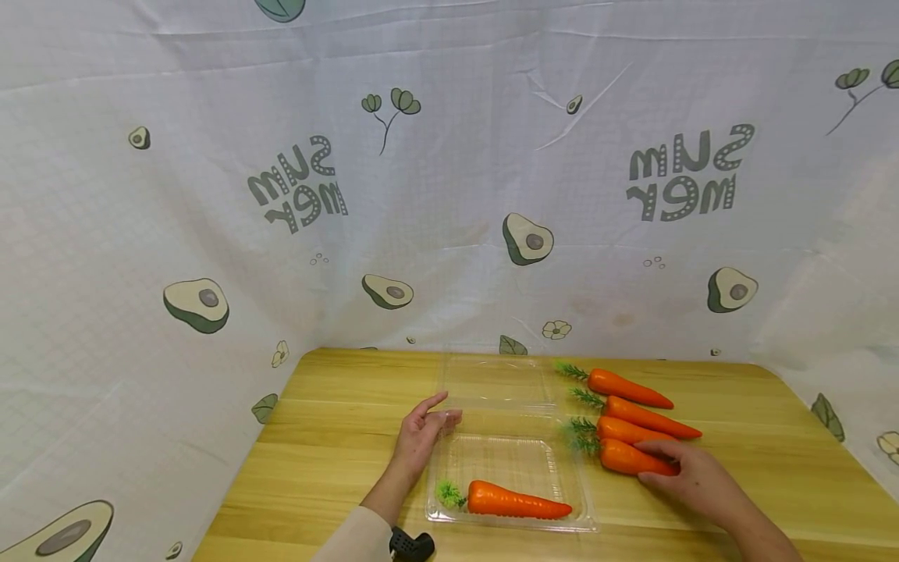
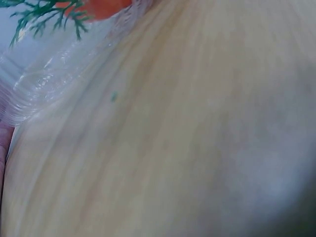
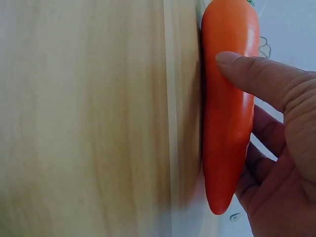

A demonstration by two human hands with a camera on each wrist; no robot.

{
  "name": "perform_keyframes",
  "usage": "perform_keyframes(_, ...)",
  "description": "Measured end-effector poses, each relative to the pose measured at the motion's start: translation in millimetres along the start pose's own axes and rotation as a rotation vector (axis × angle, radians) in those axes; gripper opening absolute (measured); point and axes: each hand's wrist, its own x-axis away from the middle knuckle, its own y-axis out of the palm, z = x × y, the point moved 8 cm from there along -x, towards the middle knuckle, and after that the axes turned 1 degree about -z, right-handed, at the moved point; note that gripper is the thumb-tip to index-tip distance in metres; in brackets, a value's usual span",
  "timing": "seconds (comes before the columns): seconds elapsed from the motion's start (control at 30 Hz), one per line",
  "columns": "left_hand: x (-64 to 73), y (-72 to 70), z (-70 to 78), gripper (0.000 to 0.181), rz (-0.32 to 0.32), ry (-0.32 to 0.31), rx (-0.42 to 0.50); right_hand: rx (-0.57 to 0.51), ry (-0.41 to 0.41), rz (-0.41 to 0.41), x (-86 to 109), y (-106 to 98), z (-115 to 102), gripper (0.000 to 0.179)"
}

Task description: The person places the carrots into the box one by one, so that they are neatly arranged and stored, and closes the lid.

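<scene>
Orange carrot (image 1: 621, 458), the front one right of the clear tray (image 1: 520, 527), is pinched in the right hand (image 1: 698, 482); left hand (image 1: 420, 437) has loosely spread fingers at the rim. Looks like pick-up stage, next probably needs a clean lift.

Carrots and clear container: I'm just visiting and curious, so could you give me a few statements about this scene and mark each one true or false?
1. One carrot lies inside the clear container. True.
2. Each hand holds a carrot. False: the right hand has one in its grip, while the left hand is at the container's left edge with no carrot.
3. The container is closed. False: its lid lies open, on the far side of the base.
4. All five carrots have green tops. True.
5. Only two carrots are to the right of the container. False: there are four.
</scene>
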Motion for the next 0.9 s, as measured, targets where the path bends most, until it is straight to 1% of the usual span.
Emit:
perform_keyframes(0.27, -0.1, -0.5, -0.3, 0.047, 0.004, -0.007, -0.009, 0.017, 0.002, 0.003, -0.2, 0.2, -1.6, 0.054)
perform_keyframes(0.4, -0.1, -0.6, 0.1, 0.047, 0.002, -0.007, -0.009, 0.024, 0.018, -0.001, 0.3, -0.3, -1.7, 0.055)
perform_keyframes(0.67, -1.1, -0.9, -0.8, 0.047, 0.009, -0.018, -0.005, 0.009, 0.045, 0.026, 5.8, -7.4, -2.1, 0.060)
perform_keyframes(0.9, -1.5, -1.0, -1.2, 0.048, 0.008, -0.023, -0.006, 0.017, 0.057, 0.020, 7.7, -14.0, -0.8, 0.065)
